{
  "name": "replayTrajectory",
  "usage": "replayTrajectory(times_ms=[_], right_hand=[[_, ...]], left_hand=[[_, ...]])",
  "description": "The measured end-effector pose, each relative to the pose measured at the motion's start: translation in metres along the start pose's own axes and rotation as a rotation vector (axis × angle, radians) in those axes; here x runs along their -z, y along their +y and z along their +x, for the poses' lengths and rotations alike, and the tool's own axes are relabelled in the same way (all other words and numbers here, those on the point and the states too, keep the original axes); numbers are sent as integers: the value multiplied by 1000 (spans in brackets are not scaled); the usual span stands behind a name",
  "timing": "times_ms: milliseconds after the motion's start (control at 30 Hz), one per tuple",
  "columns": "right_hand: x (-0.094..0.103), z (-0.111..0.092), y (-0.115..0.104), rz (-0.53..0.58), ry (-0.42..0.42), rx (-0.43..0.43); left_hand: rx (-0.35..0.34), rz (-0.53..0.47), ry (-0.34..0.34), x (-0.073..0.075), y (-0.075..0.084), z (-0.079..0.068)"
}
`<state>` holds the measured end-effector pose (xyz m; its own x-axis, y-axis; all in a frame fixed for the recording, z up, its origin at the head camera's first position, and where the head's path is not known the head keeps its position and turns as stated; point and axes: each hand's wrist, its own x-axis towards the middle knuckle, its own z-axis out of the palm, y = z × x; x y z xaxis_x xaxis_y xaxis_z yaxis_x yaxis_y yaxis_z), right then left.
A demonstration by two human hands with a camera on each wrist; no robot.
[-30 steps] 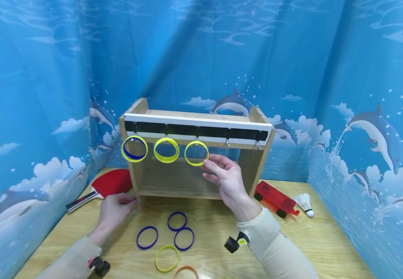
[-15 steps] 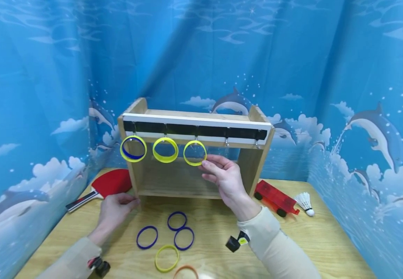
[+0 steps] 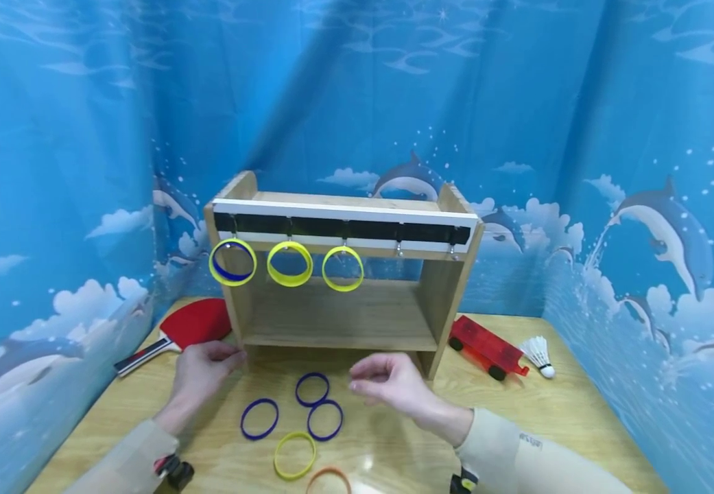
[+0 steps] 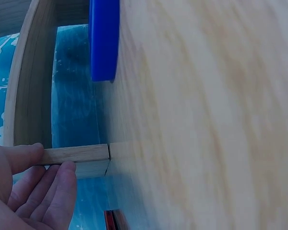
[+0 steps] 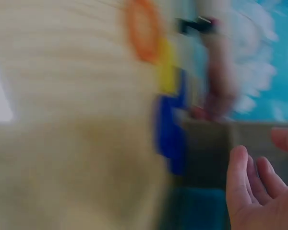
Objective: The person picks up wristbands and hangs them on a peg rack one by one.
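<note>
A wooden shelf (image 3: 344,302) stands on the wooden table (image 3: 554,418), open at the front, with a black-and-white rail of hooks along its top edge. Three rings hang from the rail: a yellow ring with a blue one inside it (image 3: 232,262) at the shelf's left end, a plain yellow ring (image 3: 289,263) next to it, and a third yellow ring (image 3: 342,269) nearer the middle (the two hooks towards the right end carry nothing).

The left hand (image 3: 202,371) rests at the shelf's lower left corner; the left wrist view shows its thumb and fingers (image 4: 62,184) pinching the thin bottom board there. The right hand (image 3: 387,381) hovers just in front of the shelf's base, above the table, fingers loosely curled and a little apart, holding nothing; the right wrist view is too blurred to add more than a relaxed palm.

On the table in front of the shelf lie three blue rings (image 3: 311,389) (image 3: 259,418) (image 3: 325,420), the nearest just left of the right hand's fingertips. Farther from the shelf lie a flat yellow ring (image 3: 295,455) and an orange ring (image 3: 328,480) cut off by the picture's edge. Left of the shelf lies a red table-tennis bat (image 3: 184,329); right of it a red toy car (image 3: 486,348) and, beyond that, a white shuttlecock (image 3: 537,355).
</note>
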<state>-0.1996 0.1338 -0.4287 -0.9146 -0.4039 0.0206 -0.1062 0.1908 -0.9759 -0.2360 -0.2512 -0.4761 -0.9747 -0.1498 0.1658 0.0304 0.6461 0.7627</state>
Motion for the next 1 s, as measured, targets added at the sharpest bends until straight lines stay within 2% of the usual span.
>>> replayTrajectory(times_ms=[133, 233, 300, 533, 833, 1000], right_hand=[[-17, -16, 26, -123, -144, 45], [-26, -23, 34, -195, -220, 100], [-31, -25, 36, -232, -246, 90], [-47, -31, 35, -320, -284, -38], [-58, -29, 35, -371, -280, -73], [-61, -28, 36, -367, -278, -90]], left_hand=[[-12, 6, 8, 1, 0, 0], [-21, 8, 6, 2, 1, -1], [-26, 9, 6, 3, 1, -1], [-31, 17, -7, 4, 3, -2], [-57, 31, 63, 1, 2, -3], [-55, 14, 63, 0, 2, -4]])
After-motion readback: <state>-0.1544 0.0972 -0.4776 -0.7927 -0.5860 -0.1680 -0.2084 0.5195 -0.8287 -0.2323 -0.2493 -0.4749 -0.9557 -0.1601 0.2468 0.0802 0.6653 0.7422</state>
